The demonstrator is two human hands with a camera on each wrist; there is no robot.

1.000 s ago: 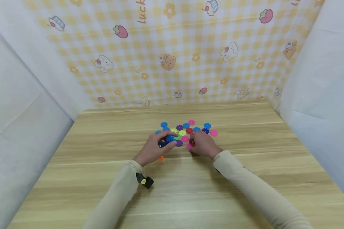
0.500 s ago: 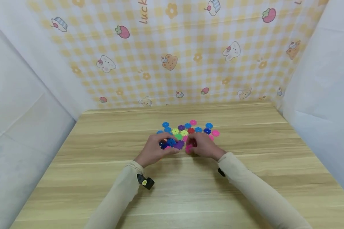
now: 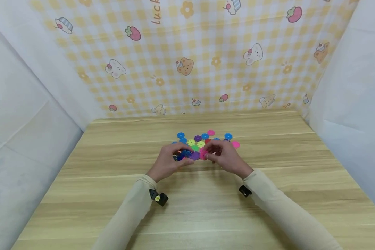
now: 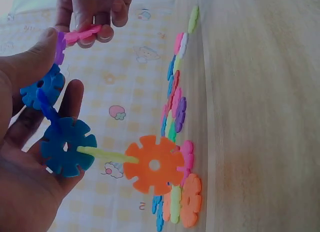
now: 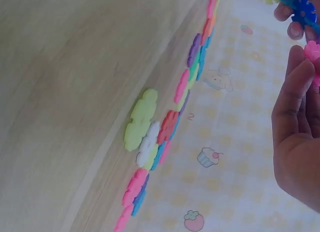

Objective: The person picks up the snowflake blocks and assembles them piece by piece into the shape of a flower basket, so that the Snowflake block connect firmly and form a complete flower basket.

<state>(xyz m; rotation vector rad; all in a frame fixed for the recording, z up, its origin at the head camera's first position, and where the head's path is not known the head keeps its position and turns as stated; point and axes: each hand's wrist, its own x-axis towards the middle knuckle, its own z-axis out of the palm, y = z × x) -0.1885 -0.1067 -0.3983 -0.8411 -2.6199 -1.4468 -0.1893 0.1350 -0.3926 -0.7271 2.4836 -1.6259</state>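
Observation:
My left hand (image 3: 167, 162) holds a chain of flower-shaped notched plastic discs. In the left wrist view the chain runs from an orange disc (image 4: 142, 172) through a yellow one (image 4: 110, 155) and several blue discs (image 4: 69, 146) to a purple disc (image 4: 60, 48) between thumb and fingers. A pink disc (image 4: 82, 35) is pinched by my right hand (image 3: 228, 158). Its edge meets the purple disc; whether the slots are engaged, I cannot tell. Both hands are raised above the table, fingertips facing each other.
Loose discs lie flat beyond the hands on the wooden table (image 3: 187, 208), among them a green disc (image 3: 195, 148), a purple disc (image 3: 198, 138) and a pink disc (image 3: 235, 144). A checked cloth (image 3: 162, 62) hangs behind, with white sheets at both sides.
My right hand has lifted the pink disc off the table and brought it left to the purple disc. The left hand has drawn the chain slightly nearer and stays there.

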